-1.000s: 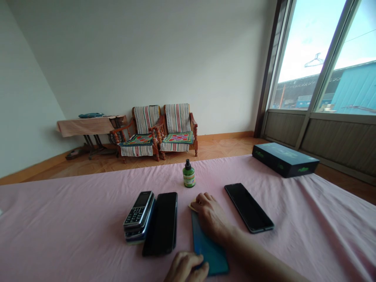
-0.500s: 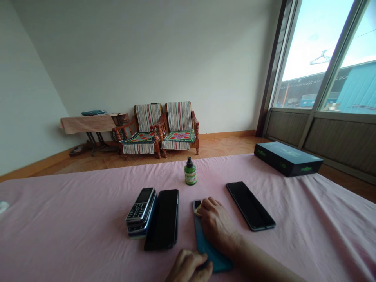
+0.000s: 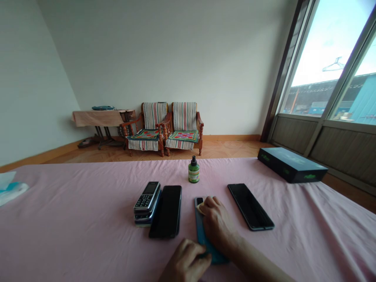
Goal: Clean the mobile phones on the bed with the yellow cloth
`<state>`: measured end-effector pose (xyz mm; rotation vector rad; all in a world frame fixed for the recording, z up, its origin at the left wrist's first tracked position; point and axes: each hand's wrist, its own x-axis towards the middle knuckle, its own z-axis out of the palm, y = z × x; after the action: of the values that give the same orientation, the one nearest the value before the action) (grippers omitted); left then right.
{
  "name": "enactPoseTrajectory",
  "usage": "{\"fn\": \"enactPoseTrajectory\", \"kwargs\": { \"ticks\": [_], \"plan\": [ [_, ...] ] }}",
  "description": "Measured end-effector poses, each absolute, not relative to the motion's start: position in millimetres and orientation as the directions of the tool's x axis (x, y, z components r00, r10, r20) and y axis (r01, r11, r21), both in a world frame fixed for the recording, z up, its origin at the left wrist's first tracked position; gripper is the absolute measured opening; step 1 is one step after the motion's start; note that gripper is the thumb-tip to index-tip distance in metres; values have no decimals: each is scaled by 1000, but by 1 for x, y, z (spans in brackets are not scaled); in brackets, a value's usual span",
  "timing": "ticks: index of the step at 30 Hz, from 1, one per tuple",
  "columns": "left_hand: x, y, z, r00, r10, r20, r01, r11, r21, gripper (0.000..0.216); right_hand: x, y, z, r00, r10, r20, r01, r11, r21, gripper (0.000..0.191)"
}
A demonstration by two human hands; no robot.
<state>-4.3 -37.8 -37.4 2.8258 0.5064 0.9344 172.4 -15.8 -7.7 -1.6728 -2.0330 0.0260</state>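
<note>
A blue smartphone (image 3: 200, 229) lies back up on the pink cloth, its dark camera patch at the far end. My left hand (image 3: 187, 259) is closed on its near left edge, thumb and fingers pinched there. Over the upper part of the phone, my right hand (image 3: 217, 222) presses a small cream-coloured wiping cloth (image 3: 201, 208) against the back, fingers bent round it. Most of that cloth is hidden under the fingers. To the left lies a black smartphone (image 3: 166, 211), beside a stack topped by a keypad phone (image 3: 148, 196). Another black smartphone (image 3: 250, 206) rests to the right.
A green spray bottle (image 3: 194, 171) stands upright beyond the blue phone. At the far right is a black box (image 3: 292, 164). A white and blue packet (image 3: 13, 188) is at the left edge. Behind the pink-covered surface (image 3: 96, 219) are two wooden chairs (image 3: 183, 129).
The view has swung left, bringing more of the white and blue packet into sight. Both hands keep their places on the blue phone, with the cloth still near the camera end.
</note>
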Motion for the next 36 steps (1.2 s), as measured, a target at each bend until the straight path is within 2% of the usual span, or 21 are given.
{"fn": "enactPoseTrajectory", "kwargs": {
  "ticks": [3,7,9,12,15,19,22,26,30,32,36],
  "plan": [
    [-5,-41,-23,749,420,512,267,-899,348,15,171,-31,-5,-143,924,356,901,270,-340,32],
    [-3,-51,-4,633,647,425,352,-729,587,19,163,-58,0,-177,918,356,865,317,-388,37],
    [-2,-55,2,577,711,402,368,-666,649,20,161,-70,0,-203,879,431,829,389,-402,36],
    [-2,-58,5,528,747,405,373,-632,679,19,171,-81,-4,-166,805,570,763,470,-443,33],
    [-1,-57,5,503,729,464,389,-670,632,17,191,-84,-14,-28,811,584,741,409,-533,21],
    [8,-48,5,548,620,561,340,-778,528,19,212,-84,-29,78,853,517,774,275,-570,41],
    [22,-37,12,560,600,572,343,-796,499,22,218,-81,-35,137,866,481,757,222,-615,45],
    [42,-29,23,594,650,474,464,-758,458,20,222,-75,-31,217,873,436,725,155,-671,48],
    [53,-31,24,667,668,329,578,-743,337,29,225,-74,-28,217,883,417,717,146,-682,48],
    [51,-34,22,690,656,306,588,-754,291,19,225,-74,-27,211,889,407,710,147,-689,48],
    [35,-38,16,753,585,300,529,-810,251,29,224,-75,-24,199,899,390,698,149,-700,45]
  ]
}}
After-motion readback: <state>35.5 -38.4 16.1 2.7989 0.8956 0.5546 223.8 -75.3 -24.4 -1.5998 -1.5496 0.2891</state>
